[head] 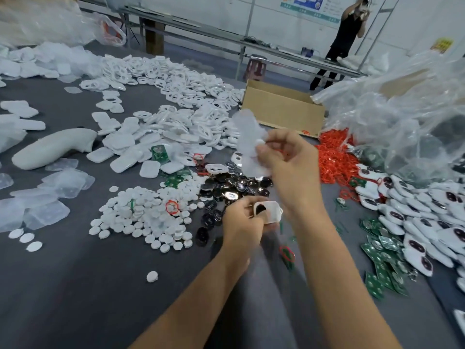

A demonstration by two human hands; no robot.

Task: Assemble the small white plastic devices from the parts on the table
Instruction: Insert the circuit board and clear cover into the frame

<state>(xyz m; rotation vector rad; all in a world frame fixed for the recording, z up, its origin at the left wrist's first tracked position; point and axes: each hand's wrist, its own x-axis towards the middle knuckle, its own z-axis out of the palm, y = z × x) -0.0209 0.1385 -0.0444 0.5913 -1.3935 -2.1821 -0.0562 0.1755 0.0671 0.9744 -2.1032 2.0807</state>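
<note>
Grey bench [75,298] — cut off on every side, strewn with parts. Clear plastic bag [402,117] at far right, crumpled; what lies inside is too hazy to name. Heap of white shells [176,96] across the back. Cardboard box [281,109] behind the hands, its inside hidden by the near wall. Red loops [332,157] in a tangle between box and bag. White discs [141,217] left of the hands; dark shiny pieces [226,187] just beside them, detail unreadable. Green boards [377,250] at right, partly under white cases with dark ovals [415,222].

Left hand [241,222] low, fingers curled round a white shell [270,210] held above the bench — its underside hidden by the palm. Right hand [284,157] higher, grip pinching a translucent piece [247,134], smeared by blur; shape cannot be told.
</note>
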